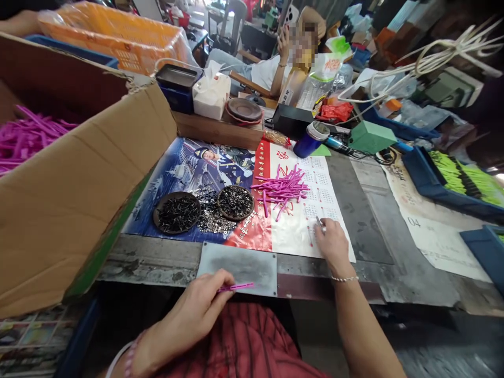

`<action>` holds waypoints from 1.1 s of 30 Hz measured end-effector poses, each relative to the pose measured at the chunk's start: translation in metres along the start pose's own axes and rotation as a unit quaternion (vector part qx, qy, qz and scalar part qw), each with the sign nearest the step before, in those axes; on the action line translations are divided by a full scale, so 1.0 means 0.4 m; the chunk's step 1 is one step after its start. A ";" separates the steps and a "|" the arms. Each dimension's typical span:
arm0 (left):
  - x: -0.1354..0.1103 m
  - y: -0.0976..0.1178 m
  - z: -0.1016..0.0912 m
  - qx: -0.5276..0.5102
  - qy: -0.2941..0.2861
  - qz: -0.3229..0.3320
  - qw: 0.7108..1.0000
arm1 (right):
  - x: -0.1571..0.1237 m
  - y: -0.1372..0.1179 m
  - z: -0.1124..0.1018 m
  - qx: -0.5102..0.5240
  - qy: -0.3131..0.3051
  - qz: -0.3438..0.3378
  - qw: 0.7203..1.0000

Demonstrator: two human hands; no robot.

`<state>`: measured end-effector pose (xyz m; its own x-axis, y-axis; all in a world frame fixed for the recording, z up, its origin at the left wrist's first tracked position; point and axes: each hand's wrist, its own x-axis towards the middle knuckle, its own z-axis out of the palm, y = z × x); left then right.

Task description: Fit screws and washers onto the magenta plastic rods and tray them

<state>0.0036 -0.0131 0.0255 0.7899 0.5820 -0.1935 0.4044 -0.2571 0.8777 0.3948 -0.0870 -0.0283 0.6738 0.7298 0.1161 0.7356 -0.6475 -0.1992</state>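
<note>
My left hand [199, 310] is at the table's near edge, over my lap, pinching a thin pink plastic stick [236, 286] that points right. My right hand [333, 242] rests on the white part of the calendar poster [299, 231], fingers closed on a small metal piece [319, 224]. A loose pile of pink sticks [284, 189] lies just beyond it. Left of that pile stand two dark round dishes of small black screws [177, 212] [235, 202], with silvery washers [214, 216] scattered between them.
A big cardboard box [79, 189] holding more pink sticks fills the left. A blue cup [311, 139], tissue box [211, 95] and black box [292, 121] stand at the back. Blue trays with green sticks [464, 176] lie right. A person sits beyond the table holding a phone.
</note>
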 end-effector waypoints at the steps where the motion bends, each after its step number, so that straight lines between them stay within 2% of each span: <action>1: -0.008 -0.003 -0.004 -0.003 0.005 -0.005 1.000 | 0.008 0.018 0.008 -0.013 -0.006 0.006 1.000; 8: -0.039 -0.037 -0.020 -0.072 0.037 -0.038 0.996 | -0.032 0.067 0.000 -0.060 -0.038 0.026 0.997; 11: -0.041 -0.050 -0.026 -0.138 0.037 -0.022 0.990 | -0.042 0.056 -0.018 -0.064 -0.025 0.024 0.997; 13: -0.041 -0.056 -0.030 -0.163 0.038 -0.023 0.986 | -0.045 0.022 -0.034 -0.021 -0.003 -0.003 1.000; 16: -0.042 -0.061 -0.035 -0.175 0.052 -0.024 0.983 | -0.048 -0.077 -0.057 0.106 -0.009 -0.100 0.989; 19: -0.044 -0.064 -0.037 -0.178 0.067 -0.012 0.982 | -0.034 -0.212 -0.065 0.208 -0.059 -0.203 0.955; 22: -0.051 -0.067 -0.038 -0.202 0.062 -0.017 0.977 | 0.017 -0.350 -0.052 0.246 -0.079 -0.282 0.924; 28: -0.079 -0.093 -0.046 -0.222 0.086 -0.047 0.970 | 0.175 -0.582 0.005 0.185 -0.133 -0.374 0.899; 33: -0.085 -0.115 -0.074 -0.209 0.122 -0.061 0.968 | 0.250 -0.691 0.046 0.110 -0.158 -0.428 0.883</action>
<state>-0.0555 0.0019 0.0045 0.5958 0.7658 -0.2419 0.2255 0.1296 0.9656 0.2575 0.1692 0.0204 -0.2005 0.9787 0.0449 0.9115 0.2032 -0.3577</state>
